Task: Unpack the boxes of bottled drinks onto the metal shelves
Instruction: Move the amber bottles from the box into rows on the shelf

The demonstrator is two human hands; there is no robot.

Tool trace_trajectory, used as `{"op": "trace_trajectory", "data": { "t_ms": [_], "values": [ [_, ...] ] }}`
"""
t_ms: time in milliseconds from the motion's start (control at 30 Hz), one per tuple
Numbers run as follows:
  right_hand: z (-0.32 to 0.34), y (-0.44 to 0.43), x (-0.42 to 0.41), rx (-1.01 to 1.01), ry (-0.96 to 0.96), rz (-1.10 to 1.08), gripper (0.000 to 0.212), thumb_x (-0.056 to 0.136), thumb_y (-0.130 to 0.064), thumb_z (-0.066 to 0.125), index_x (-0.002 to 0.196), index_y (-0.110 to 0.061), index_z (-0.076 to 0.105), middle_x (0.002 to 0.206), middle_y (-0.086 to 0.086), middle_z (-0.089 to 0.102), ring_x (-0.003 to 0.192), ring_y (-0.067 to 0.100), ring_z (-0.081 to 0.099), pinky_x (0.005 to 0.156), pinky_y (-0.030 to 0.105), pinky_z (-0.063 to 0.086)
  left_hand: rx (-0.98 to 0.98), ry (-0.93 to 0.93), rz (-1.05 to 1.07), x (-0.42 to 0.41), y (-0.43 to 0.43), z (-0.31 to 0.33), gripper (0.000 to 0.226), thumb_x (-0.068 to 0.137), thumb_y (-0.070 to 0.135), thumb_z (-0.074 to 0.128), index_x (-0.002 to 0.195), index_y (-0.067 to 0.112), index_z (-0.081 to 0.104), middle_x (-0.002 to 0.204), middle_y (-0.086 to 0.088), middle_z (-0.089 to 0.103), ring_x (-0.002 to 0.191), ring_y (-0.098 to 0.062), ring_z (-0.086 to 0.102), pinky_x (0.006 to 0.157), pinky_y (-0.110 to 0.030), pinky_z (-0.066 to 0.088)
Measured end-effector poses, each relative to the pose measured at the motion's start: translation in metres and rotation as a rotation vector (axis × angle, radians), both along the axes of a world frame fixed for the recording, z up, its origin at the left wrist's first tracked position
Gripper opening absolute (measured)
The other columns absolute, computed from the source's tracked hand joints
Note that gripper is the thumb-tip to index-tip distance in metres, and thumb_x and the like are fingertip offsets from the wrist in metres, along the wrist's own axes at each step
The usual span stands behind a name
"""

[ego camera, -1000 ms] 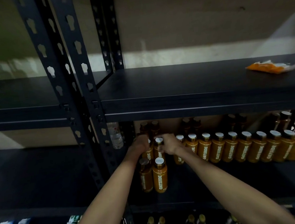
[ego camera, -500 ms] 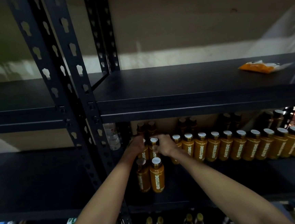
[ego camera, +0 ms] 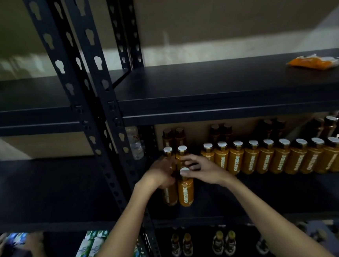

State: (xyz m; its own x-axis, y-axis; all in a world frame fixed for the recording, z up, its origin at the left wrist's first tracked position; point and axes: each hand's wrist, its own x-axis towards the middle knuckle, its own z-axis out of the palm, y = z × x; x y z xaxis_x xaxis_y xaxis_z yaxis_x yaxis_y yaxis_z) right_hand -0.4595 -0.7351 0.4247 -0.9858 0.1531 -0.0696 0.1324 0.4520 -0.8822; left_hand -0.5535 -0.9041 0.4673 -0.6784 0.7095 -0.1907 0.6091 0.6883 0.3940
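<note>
Dark metal shelves (ego camera: 223,103) fill my view, the middle one carrying a row of amber bottles (ego camera: 265,159) with white caps and Oatside labels. In front stand two more upright: my left hand (ego camera: 160,174) wraps the left front bottle (ego camera: 170,196) at its neck, and my right hand (ego camera: 205,170) pinches the right front bottle (ego camera: 186,192) at its cap.

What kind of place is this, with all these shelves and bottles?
Likely a shop stockroom or warehouse: slotted metal shelving, a long row of identical Oatside bottles lined up on one shelf, and cartons with more bottles stocked on the shelf below.
</note>
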Motion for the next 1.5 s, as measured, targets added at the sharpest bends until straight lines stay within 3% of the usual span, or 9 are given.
{"op": "trace_trajectory", "data": {
  "t_ms": [167, 333, 467, 600, 833, 933, 1067, 1233, 1500],
  "values": [
    [-0.014, -0.008, 0.004, 0.063, -0.046, 0.032, 0.045, 0.085, -0.020, 0.080, 0.122, -0.034, 0.058, 0.109, -0.031, 0.059, 0.099, -0.019, 0.054, 0.079, 0.003, 0.041, -0.054, -0.024, -0.034, -0.005, -0.002, -0.019, 0.043, 0.088, 0.013, 0.070, 0.128, 0.024, 0.058, 0.126, -0.003, 0.060, 0.110, -0.021, 0.061, 0.079, -0.025, 0.049],
    [-0.020, -0.005, 0.005, 0.059, -0.034, 0.013, 0.052, 0.084, -0.022, 0.082, 0.130, -0.031, 0.060, 0.115, -0.026, 0.061, 0.106, -0.016, 0.051, 0.101, 0.020, 0.042, -0.073, 0.012, -0.025, -0.007, -0.004, -0.018, 0.046, 0.079, 0.020, 0.079, 0.120, 0.026, 0.060, 0.127, -0.005, 0.055, 0.113, -0.024, 0.059, 0.084, -0.030, 0.053],
    [-0.021, -0.002, 0.009, 0.058, -0.018, 0.031, 0.048, 0.088, -0.019, 0.077, 0.130, -0.029, 0.057, 0.103, -0.034, 0.053, 0.089, -0.023, 0.051, 0.078, 0.002, 0.040, -0.078, -0.005, -0.033, -0.008, -0.003, -0.018, 0.046, 0.079, 0.019, 0.080, 0.121, 0.024, 0.060, 0.126, -0.002, 0.059, 0.112, -0.021, 0.060, 0.080, -0.026, 0.049],
    [-0.017, -0.002, 0.008, 0.068, -0.004, 0.041, 0.058, 0.086, -0.032, 0.079, 0.138, -0.026, 0.055, 0.126, -0.016, 0.061, 0.120, 0.001, 0.056, 0.094, 0.015, 0.046, -0.084, -0.036, -0.086, -0.003, -0.003, -0.002, 0.055, 0.085, 0.029, 0.074, 0.135, 0.027, 0.051, 0.131, -0.001, 0.057, 0.115, -0.021, 0.058, 0.081, -0.025, 0.045],
    [0.007, 0.025, 0.012, 0.075, 0.171, -0.151, 0.034, 0.093, -0.035, 0.071, 0.125, -0.030, 0.064, 0.116, -0.008, 0.068, 0.107, 0.004, 0.066, 0.098, 0.032, 0.053, 0.268, 0.022, -0.008, 0.006, 0.028, 0.021, 0.046, 0.093, 0.026, 0.066, 0.137, 0.025, 0.053, 0.139, -0.002, 0.053, 0.122, -0.018, 0.054, 0.091, -0.028, 0.048],
    [0.013, 0.054, 0.017, 0.179, 0.220, -0.329, 0.029, 0.093, -0.029, 0.071, 0.121, -0.025, 0.068, 0.116, -0.009, 0.069, 0.107, 0.004, 0.065, 0.095, 0.025, 0.053, 0.351, 0.025, -0.024, 0.006, 0.059, 0.019, 0.044, 0.093, 0.020, 0.066, 0.136, 0.016, 0.056, 0.135, -0.006, 0.058, 0.121, -0.016, 0.056, 0.089, -0.020, 0.043],
    [0.016, 0.096, 0.017, 0.418, 0.107, -0.519, 0.025, 0.091, -0.034, 0.069, 0.109, -0.019, 0.071, 0.106, -0.001, 0.072, 0.102, 0.017, 0.068, 0.090, 0.036, 0.057, 0.245, 0.006, -0.030, 0.013, 0.105, 0.020, 0.047, 0.095, 0.024, 0.062, 0.140, 0.012, 0.052, 0.133, -0.009, 0.059, 0.123, -0.022, 0.056, 0.094, -0.026, 0.046],
    [0.023, 0.109, 0.007, 0.519, -0.205, -0.354, 0.017, 0.094, -0.032, 0.067, 0.104, -0.019, 0.065, 0.093, 0.002, 0.074, 0.063, 0.011, 0.073, 0.076, 0.034, 0.061, 0.074, -0.023, -0.054, 0.024, 0.147, 0.014, 0.032, 0.097, 0.028, 0.058, 0.123, 0.011, 0.060, 0.124, -0.009, 0.062, 0.113, -0.025, 0.060, 0.085, -0.031, 0.045],
    [0.018, 0.128, 0.006, 0.559, -0.139, -0.290, 0.023, 0.092, -0.020, 0.068, 0.115, -0.021, 0.070, 0.116, 0.005, 0.069, 0.108, 0.024, 0.065, 0.089, 0.034, 0.053, 0.036, 0.058, -0.014, 0.024, 0.159, 0.006, 0.034, 0.100, 0.014, 0.053, 0.134, 0.014, 0.056, 0.138, -0.010, 0.056, 0.126, -0.026, 0.053, 0.102, -0.034, 0.043]
  ]
}}
